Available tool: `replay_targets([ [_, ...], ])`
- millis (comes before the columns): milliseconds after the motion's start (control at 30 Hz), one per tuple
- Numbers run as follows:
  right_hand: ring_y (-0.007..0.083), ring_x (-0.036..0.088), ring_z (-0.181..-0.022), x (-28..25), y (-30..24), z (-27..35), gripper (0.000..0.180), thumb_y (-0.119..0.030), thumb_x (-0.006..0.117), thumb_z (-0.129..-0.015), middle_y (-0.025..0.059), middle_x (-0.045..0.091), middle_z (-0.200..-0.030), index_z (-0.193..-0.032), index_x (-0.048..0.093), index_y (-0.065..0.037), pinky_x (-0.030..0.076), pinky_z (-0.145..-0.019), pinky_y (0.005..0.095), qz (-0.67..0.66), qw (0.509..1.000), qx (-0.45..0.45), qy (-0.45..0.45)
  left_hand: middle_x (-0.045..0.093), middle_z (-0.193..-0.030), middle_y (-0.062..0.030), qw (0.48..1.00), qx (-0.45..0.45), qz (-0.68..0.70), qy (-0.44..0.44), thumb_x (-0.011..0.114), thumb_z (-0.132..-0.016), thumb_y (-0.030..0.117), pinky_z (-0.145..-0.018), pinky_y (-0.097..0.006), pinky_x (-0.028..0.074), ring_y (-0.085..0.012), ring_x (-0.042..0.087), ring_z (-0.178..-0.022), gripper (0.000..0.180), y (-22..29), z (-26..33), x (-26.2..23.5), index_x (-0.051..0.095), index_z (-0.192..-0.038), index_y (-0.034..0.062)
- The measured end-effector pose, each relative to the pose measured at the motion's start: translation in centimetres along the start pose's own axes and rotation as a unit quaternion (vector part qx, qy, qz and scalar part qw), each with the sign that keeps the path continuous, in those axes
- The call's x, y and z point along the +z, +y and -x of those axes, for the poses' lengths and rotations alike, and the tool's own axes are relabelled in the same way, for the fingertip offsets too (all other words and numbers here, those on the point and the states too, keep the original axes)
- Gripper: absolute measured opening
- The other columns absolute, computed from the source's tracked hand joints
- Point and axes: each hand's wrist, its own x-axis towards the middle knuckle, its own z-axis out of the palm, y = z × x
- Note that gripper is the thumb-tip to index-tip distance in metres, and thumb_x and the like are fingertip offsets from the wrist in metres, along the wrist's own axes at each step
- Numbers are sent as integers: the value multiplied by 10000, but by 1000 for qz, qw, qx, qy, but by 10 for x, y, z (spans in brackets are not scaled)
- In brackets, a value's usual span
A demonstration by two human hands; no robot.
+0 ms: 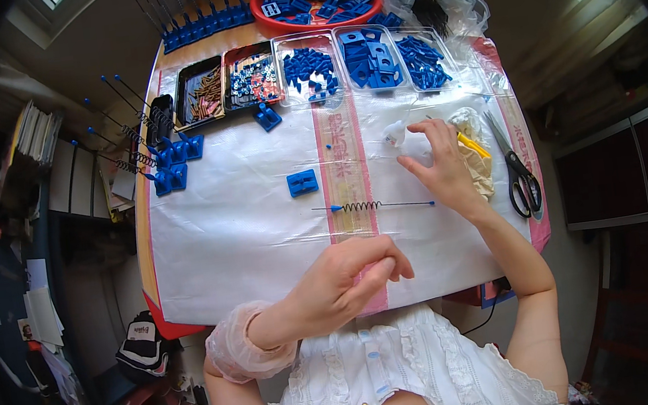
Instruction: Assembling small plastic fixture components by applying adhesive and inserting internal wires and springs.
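Observation:
My right hand point(446, 171) is over the right side of the table with thumb and fingers spread, beside a small clear bottle point(394, 135). My left hand point(349, 276) is curled closed near the front edge; its inner side is hidden, so I cannot tell whether anything is in it. Between the hands and the trays lies a thin rod with a black spring and blue ends point(362, 207). Farther off sits a blue plastic block point(302, 183). A yellow-handled tool point(474, 145) lies on a beige cloth point(479, 175) close to my right hand.
Black-handled scissors point(523, 178) lie at the right edge. Along the back stand trays of screws point(207, 95), small metal parts point(250, 78) and blue pieces point(309, 67), with a red basin point(259, 16) behind. Blue bases with spring rods point(170, 169) stand at left.

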Motion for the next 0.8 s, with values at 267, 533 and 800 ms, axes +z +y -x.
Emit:
replay_targets([
  [267, 339, 515, -1172, 11, -2, -21, 407, -172, 841, -816, 133, 592, -1163, -1123, 615, -31, 435, -1025, 437, 3, 1000, -9, 29, 733, -1110, -82, 940, -66, -198, 270, 708, -924, -36, -924, -301, 551, -153, 699, -1001, 176, -25, 34, -58, 684, -1095, 0],
  [533, 342, 544, -1119, 26, 9, -29, 329, -146, 813, -821, 133, 608, -1098, -1040, 613, -3, 449, -977, 434, -28, 999, 5, 36, 725, -1114, -74, 922, -103, -239, 285, 794, -885, 61, -799, -283, 562, -163, 694, -945, 288, -71, 31, -96, 736, -1167, 49],
  [800, 216, 685, -965, -1, 5, -33, 221, -76, 733, -889, 100, 723, -1078, -1037, 587, 0, 530, -896, 380, -223, 971, 85, -16, 581, -905, 17, 939, -148, -155, 267, 808, -891, 72, -591, -237, 388, -55, 438, -697, 268, -97, 4, -103, 812, -1156, 112],
])
